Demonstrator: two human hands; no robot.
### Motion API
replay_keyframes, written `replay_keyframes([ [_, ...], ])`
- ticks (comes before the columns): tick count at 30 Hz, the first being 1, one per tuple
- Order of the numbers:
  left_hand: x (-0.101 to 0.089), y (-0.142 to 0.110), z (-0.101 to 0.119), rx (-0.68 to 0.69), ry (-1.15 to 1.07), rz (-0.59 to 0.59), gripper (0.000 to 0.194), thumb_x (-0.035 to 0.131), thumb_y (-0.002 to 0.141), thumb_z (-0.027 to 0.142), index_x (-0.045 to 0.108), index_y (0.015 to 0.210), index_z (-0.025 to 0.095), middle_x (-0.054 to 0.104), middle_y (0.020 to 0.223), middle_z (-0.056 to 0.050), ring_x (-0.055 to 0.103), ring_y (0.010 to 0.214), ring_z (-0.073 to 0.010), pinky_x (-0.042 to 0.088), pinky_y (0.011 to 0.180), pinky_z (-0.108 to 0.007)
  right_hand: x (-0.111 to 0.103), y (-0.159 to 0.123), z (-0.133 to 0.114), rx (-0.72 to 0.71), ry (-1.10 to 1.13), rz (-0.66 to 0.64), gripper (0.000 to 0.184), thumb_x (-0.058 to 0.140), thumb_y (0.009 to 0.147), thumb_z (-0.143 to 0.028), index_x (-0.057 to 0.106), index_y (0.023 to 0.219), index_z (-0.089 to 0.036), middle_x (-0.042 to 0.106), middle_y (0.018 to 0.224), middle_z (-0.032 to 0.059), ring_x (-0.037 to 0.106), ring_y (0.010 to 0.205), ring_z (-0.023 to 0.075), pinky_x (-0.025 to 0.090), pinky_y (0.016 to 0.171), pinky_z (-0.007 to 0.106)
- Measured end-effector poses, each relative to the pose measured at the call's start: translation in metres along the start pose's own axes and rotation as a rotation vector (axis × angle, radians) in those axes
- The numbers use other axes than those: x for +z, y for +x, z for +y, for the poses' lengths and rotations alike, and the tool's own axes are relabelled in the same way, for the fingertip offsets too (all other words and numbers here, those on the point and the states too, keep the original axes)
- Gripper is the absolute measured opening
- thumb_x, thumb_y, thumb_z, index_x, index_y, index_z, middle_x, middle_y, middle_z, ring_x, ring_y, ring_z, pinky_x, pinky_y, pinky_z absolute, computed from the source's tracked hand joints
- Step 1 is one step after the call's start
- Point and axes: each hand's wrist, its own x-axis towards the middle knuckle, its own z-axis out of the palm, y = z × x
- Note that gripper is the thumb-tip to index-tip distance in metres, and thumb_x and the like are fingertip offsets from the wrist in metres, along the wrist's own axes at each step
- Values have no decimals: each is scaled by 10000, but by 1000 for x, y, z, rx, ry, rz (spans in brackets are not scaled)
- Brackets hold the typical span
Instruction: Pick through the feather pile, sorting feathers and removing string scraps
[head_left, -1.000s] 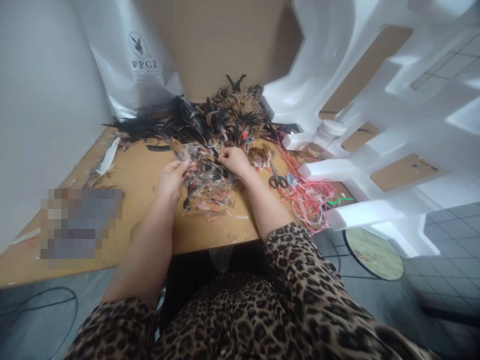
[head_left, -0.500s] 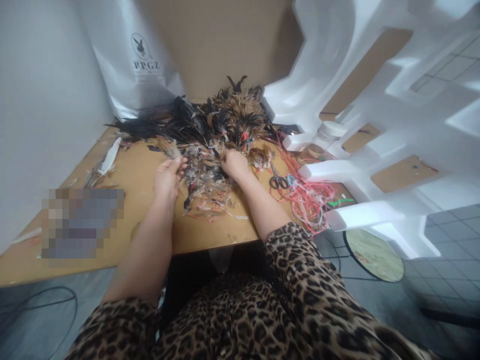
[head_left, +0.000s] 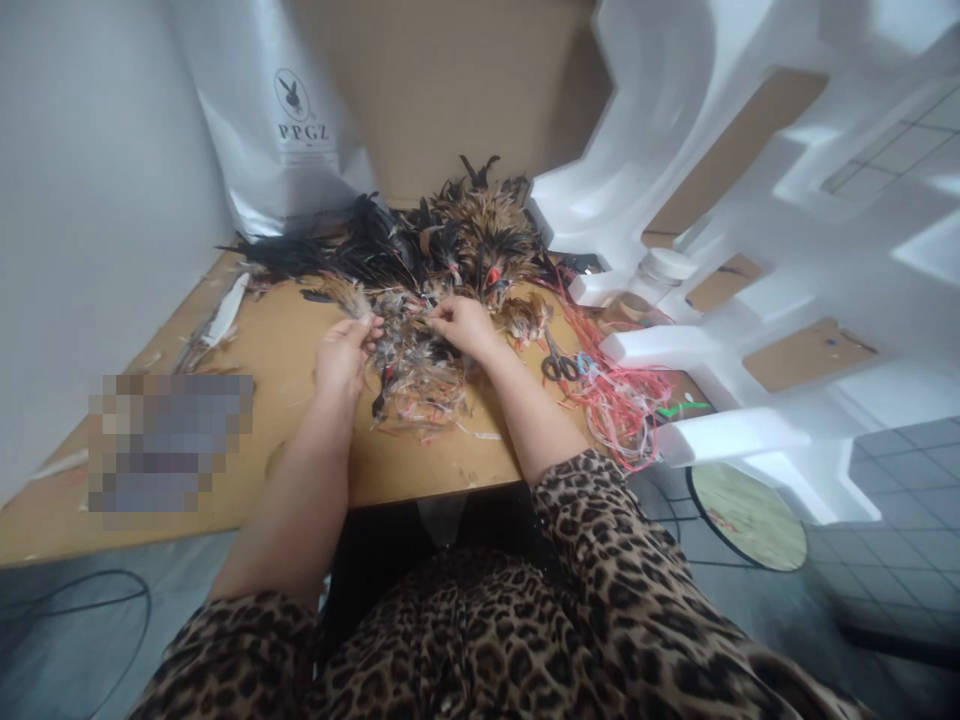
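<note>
My left hand (head_left: 346,350) is closed, pinching a small bunch of brown feathers (head_left: 349,298) whose tips fan up and to the left. To its right, my right hand (head_left: 461,325) is closed too, thumb and fingertips together over the loose feather pile (head_left: 416,370). What sits between those fingertips is too small to make out. Mixed grey, brown and black feathers with bits of red string make up the pile. Behind the hands lie long black feathers (head_left: 367,245) and a large bundle of brown feathers (head_left: 487,225) with red ties.
Black-handled scissors (head_left: 561,365) lie right of my right hand, beside tangled pink and red strings (head_left: 622,405). White foam pieces (head_left: 720,430) jut over the table's right side. A silvery bag (head_left: 300,170) stands behind. A white feather (head_left: 226,310) and a blurred-out object (head_left: 169,445) lie left.
My right hand has shifted slightly left, toward my left hand, and its fingertips have come up out of the pile. My left hand still holds the brown feathers. The camera view has shifted a little.
</note>
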Motion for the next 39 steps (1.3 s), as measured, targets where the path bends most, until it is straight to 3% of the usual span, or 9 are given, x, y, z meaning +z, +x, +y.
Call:
replay_keyframes([
  [5,1,-2,1,1,6,5,144,714,656,261,618,669,153,678,732,-28,570,587,-53,379,497,-150,-3,-9,-18,-121,-287,-133,235,580,760,-341,688,890,-178,653,1001,103,596,917,223,433,752,296],
  [10,0,-1,-1,4,-2,-21,141,721,654,259,640,697,151,683,737,-30,569,583,-50,373,489,-146,6,-7,-13,0,-347,-154,219,499,790,-184,697,869,-130,667,973,169,622,899,256,449,756,336],
  [12,0,0,-2,1,-9,-33,136,720,654,254,645,696,147,686,747,-35,572,590,-51,375,489,-140,7,-3,-5,60,-213,-93,191,520,781,-200,701,816,-151,686,911,129,626,870,231,448,761,322],
  [15,-1,1,-4,-2,-20,-63,145,727,646,253,650,690,138,688,755,-41,578,596,-53,380,489,-135,7,3,6,154,194,-11,138,588,747,-249,679,753,-146,678,760,51,606,718,144,442,671,244],
  [19,-2,2,-6,-35,-29,-116,174,744,633,262,646,689,129,689,761,-48,583,597,-58,389,487,-137,10,8,12,365,829,-67,94,594,745,-210,616,756,-119,638,651,7,506,489,59,332,450,173],
  [23,-1,0,-7,-80,-34,-160,168,747,636,246,635,675,127,689,761,-53,585,598,-59,402,493,-136,13,10,13,463,1192,-75,91,654,699,-189,587,730,-136,533,505,-56,423,410,31,257,384,145],
  [27,1,-4,-5,-124,-27,-185,150,745,635,220,630,649,125,689,747,-50,578,584,-54,409,489,-133,12,10,11,465,1403,-134,185,715,645,-185,556,730,-144,425,432,-104,287,354,3,151,354,129],
  [34,4,-8,-5,-174,-9,-221,157,748,617,204,665,701,100,685,719,-55,583,560,-61,415,480,-145,14,4,-7,436,1468,-243,210,712,660,-208,537,759,-147,578,533,-51,486,436,43,324,403,143],
  [39,5,-10,-5,-194,5,-261,179,759,602,210,664,701,96,687,717,-57,594,564,-68,416,476,-148,23,2,-17,345,1375,-210,254,745,621,-265,551,728,-140,630,604,-22,517,478,40,323,417,138],
])
